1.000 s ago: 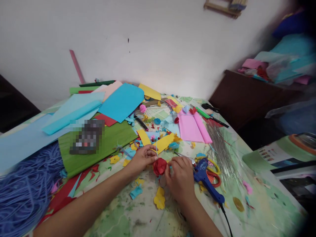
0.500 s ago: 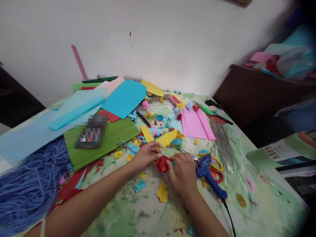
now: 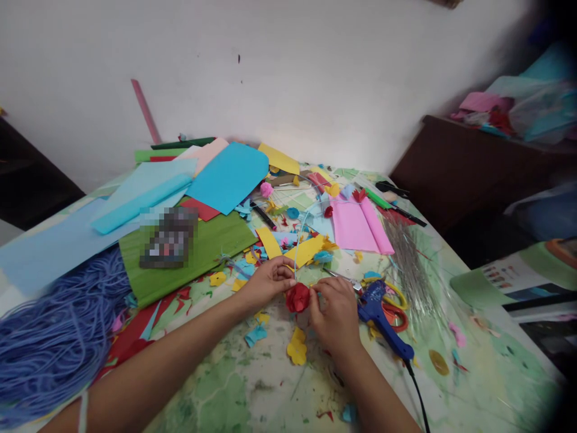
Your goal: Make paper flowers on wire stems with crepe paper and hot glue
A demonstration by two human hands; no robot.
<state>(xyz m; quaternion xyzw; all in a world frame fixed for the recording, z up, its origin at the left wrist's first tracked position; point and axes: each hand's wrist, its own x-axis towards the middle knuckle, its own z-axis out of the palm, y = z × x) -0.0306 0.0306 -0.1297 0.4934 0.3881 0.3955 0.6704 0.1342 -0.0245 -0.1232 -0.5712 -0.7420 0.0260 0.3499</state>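
A red paper flower (image 3: 297, 298) is between my hands, above the table, with its layered petals facing me. My left hand (image 3: 271, 281) is closed in a pinch on the pale stem (image 3: 296, 255), just behind the bloom. The thin stem curves away toward the back of the table. On the other side, my right hand (image 3: 336, 310) has thumb and forefinger together beside the petals' right edge; what lies between these fingertips is too small to make out. Below the flower lies a yellow paper flower (image 3: 296, 347).
Right of my right hand lie a blue glue gun (image 3: 383, 322) with a black cord and scissors (image 3: 396, 300) with yellow and orange handles. Metallic wires (image 3: 412, 264), pink paper (image 3: 356, 225), green paper (image 3: 202, 252), blue sheets (image 3: 229, 177) and blue cords (image 3: 58, 337) cover much of the table.
My right thumb and forefinger have drawn slightly off the red petals toward the right. The left hand keeps its pinch on the stem. The view has shifted a little.
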